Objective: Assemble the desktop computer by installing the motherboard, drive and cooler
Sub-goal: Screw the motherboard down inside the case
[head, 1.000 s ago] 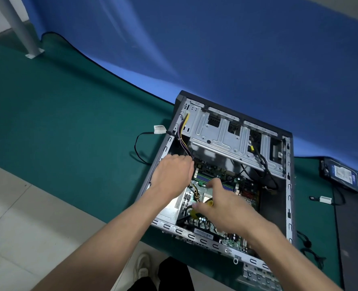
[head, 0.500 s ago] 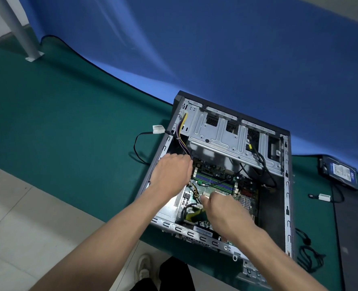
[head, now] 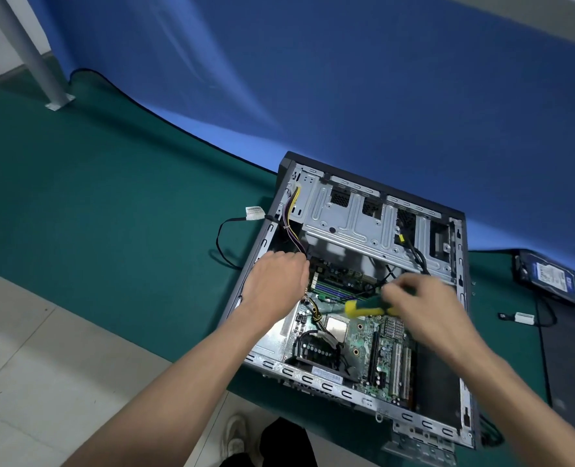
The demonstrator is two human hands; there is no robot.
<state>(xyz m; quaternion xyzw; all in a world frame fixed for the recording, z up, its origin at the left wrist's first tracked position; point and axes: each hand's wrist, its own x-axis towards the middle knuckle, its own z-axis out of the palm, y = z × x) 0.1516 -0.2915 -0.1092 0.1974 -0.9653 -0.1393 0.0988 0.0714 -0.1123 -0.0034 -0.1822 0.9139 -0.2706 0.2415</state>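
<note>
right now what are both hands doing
Left hand: inside the computer case by the motherboard; fingers hidden, grip cannot be told.
Right hand: gripping a yellow and green screwdriver.

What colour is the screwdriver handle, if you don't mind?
Yellow and green, seen in the head view: screwdriver handle in the right hand.

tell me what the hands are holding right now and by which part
The right hand grips a screwdriver by the far end of its green and yellow handle, above the motherboard. Whether the left hand, at the case's left wall, holds anything cannot be told.
</note>
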